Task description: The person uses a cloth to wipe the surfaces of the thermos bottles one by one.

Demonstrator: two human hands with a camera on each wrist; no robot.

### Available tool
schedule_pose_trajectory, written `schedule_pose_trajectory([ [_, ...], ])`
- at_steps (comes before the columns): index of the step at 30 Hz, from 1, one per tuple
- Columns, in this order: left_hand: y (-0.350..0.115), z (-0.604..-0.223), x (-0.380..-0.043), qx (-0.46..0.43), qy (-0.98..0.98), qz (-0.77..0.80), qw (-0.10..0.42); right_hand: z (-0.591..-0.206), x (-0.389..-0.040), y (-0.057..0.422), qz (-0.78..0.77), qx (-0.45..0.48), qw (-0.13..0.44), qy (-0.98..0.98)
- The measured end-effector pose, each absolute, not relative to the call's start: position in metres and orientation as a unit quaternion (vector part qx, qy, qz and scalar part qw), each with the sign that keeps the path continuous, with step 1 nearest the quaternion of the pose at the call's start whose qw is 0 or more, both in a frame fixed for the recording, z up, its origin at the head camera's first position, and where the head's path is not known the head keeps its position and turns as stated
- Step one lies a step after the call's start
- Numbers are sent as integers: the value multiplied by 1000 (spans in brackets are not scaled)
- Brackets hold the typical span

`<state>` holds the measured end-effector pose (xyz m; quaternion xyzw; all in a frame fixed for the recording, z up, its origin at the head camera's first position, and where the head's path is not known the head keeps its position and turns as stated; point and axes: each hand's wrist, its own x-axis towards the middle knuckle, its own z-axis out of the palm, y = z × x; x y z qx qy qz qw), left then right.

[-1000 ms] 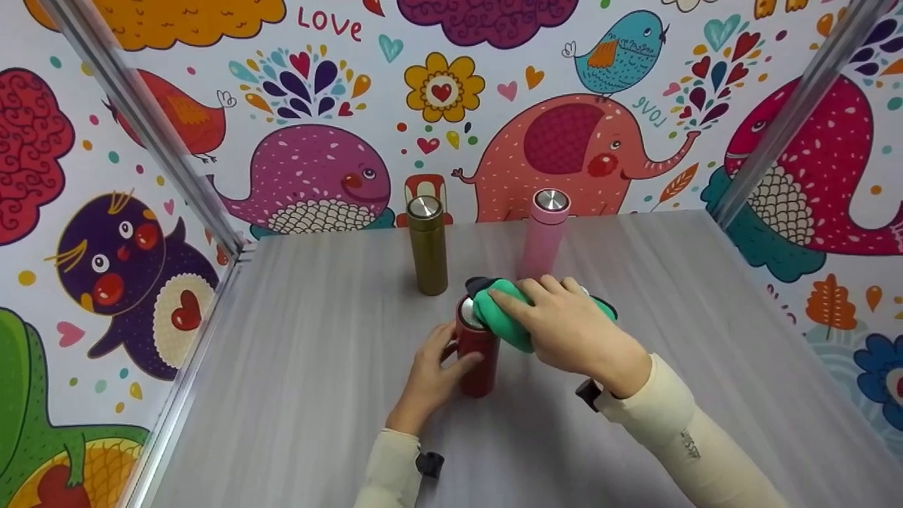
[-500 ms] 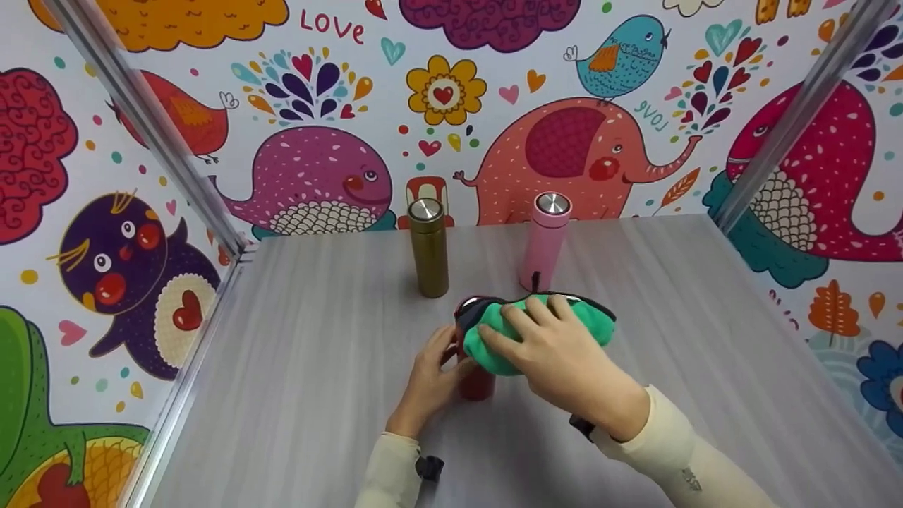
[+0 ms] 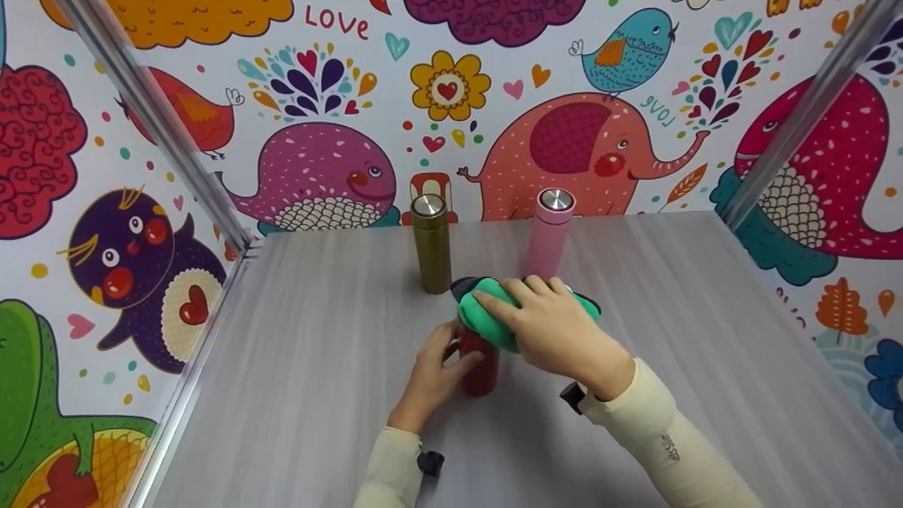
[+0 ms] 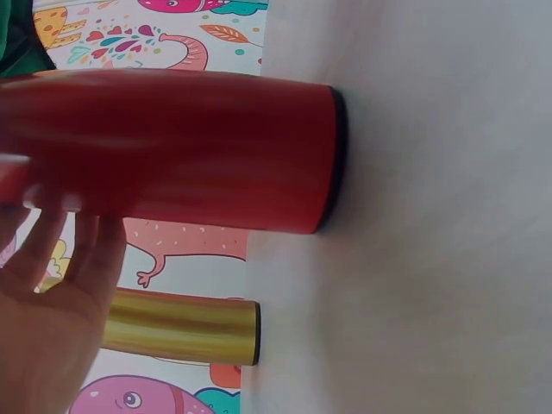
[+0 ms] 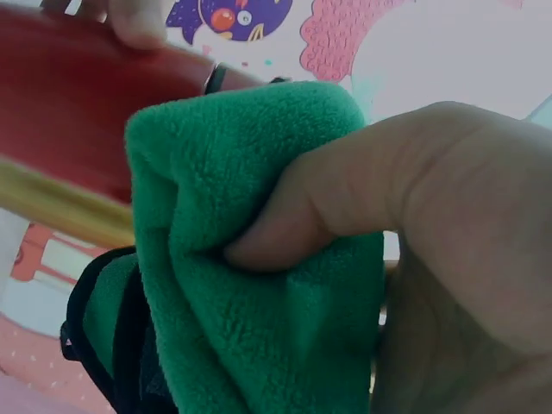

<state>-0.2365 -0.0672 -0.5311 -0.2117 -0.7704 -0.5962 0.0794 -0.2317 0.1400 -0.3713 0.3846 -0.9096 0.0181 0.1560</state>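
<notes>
A red thermos flask stands upright on the table in the head view. My left hand grips its side, fingers behind and thumb across the front. In my right hand is a folded green cloth with dark edging, held over the flask's top so that the lid is hidden in the head view. The right wrist view shows the thumb pressed into the plush cloth, beside the flask's upper end. Seen from the left wrist, the red flask has a black base edge at the tabletop.
Behind the hands stand a gold thermos flask and a pink one, both with silver lids. The grey table backs onto cartoon-printed walls with metal posts at the corners.
The right hand and cloth dip down the flask's front, then rise back to its top. The silver lid, visible a second ago, is now covered. The left hand keeps its hold.
</notes>
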Motion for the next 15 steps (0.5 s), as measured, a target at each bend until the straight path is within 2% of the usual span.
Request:
schedule_pose_trajectory([
  [10,-64,-526,-234,-168,-782,-598,49,-380,-228,172,69,350,127,-926],
  [15,-62,-525,-232,-175,-778,-600,62,-392,-220,189,139,351,128,-917],
])
